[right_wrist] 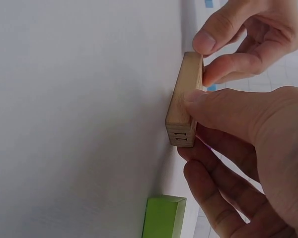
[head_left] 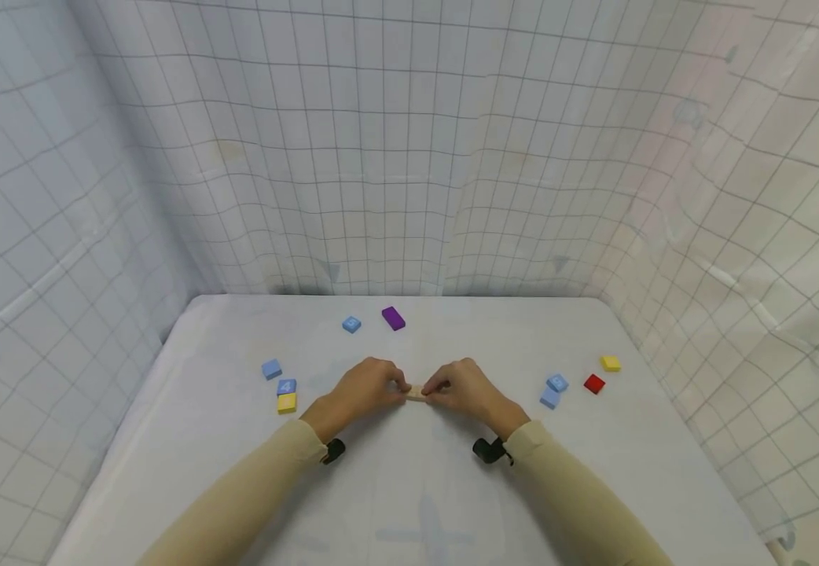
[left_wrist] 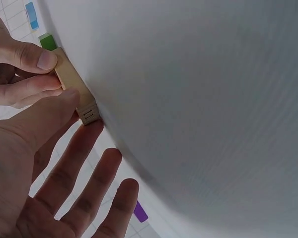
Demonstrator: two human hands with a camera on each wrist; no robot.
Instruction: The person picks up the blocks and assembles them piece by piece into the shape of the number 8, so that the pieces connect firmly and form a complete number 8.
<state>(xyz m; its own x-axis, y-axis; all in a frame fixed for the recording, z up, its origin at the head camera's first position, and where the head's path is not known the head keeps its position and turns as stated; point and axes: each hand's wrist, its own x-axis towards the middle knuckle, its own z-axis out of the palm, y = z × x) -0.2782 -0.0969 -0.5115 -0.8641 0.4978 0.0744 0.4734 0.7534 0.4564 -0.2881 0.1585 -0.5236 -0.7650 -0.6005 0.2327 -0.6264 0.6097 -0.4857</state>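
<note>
A small plain wooden block (head_left: 416, 393) is held between both hands, low over the middle of the white table. My left hand (head_left: 370, 384) pinches its left end between thumb and fingers. The right hand (head_left: 468, 387) pinches the other end. From the left wrist, the left hand (left_wrist: 54, 144) has its thumb on the block (left_wrist: 72, 79), with other fingers spread. The right wrist view has the right hand (right_wrist: 248, 134) thumb on the block (right_wrist: 185, 94), whose end carries dark marks like 11. Whether the block touches the table, I cannot tell.
A green block (right_wrist: 163, 218) lies near the right hand, hidden in the head view. Blue blocks (head_left: 271, 369) and a yellow block (head_left: 287, 403) lie left, a purple block (head_left: 393, 318) behind, and a red block (head_left: 594, 384) right. White gridded curtains (head_left: 395, 157) surround the table.
</note>
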